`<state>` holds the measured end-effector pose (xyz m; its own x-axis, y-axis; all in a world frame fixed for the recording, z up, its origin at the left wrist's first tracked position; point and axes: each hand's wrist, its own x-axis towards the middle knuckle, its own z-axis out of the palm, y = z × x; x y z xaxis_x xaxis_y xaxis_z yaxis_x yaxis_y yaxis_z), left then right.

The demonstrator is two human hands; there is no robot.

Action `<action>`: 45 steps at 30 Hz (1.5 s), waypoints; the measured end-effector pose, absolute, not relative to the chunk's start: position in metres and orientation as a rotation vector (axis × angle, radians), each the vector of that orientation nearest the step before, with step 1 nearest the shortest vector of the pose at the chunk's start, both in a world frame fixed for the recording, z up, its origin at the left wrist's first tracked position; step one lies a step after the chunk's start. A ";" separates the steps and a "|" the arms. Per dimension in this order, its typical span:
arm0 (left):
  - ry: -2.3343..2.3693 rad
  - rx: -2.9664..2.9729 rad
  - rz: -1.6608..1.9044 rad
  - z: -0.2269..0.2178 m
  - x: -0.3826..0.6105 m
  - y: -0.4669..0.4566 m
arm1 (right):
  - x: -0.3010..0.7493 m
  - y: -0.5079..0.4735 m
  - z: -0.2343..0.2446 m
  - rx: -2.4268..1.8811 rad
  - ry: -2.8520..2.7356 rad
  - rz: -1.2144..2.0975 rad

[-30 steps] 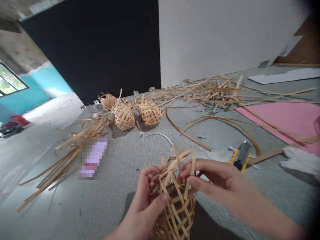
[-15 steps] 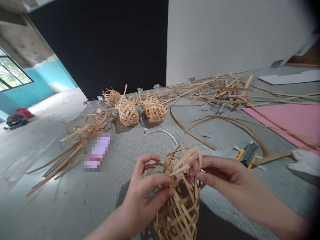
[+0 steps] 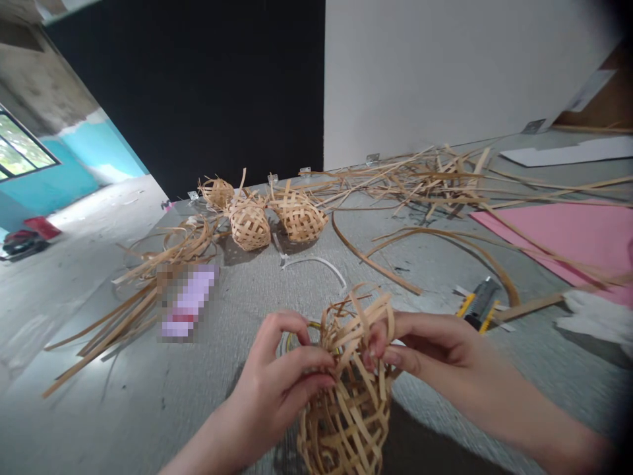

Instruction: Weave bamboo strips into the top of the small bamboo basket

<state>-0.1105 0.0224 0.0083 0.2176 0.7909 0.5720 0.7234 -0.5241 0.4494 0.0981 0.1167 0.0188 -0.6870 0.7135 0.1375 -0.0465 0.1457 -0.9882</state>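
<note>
Close in front of me stands a woven bamboo basket (image 3: 346, 422) of open lattice, its loose strips curling up at the top. My left hand (image 3: 287, 369) pinches the strips at the basket's upper left, thumb and index finger pressed together. On the upper right, the fingertips of my right hand (image 3: 425, 349) grip the bamboo strips (image 3: 368, 323) where they loop over. Behind the left fingers a thin yellow-green ring (image 3: 291, 336) shows in part. The basket's bottom is cut off by the lower edge of the view.
Several small woven baskets (image 3: 250, 224) sit at the back. Loose bamboo strips (image 3: 440, 175) lie along the panel, with another bundle (image 3: 123, 316) at left. A yellow-and-black box cutter (image 3: 479, 305) rests right of my hand, near pink paper (image 3: 568, 244). A white tie (image 3: 316, 260) lies mid-table.
The view has shifted slightly, so the table things sit a little further left. My left fingers have curled in more at the basket's top; both hands keep their hold.
</note>
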 end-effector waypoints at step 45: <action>1.592 1.903 1.398 -0.029 -0.087 0.014 | 0.090 0.123 0.012 -0.606 -1.739 1.616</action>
<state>-0.0871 0.0140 -0.0286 -0.0831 0.8733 0.4801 0.5891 -0.3455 0.7305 0.0896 0.1225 0.0122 -0.6617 0.7315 0.1642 -0.1102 0.1217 -0.9864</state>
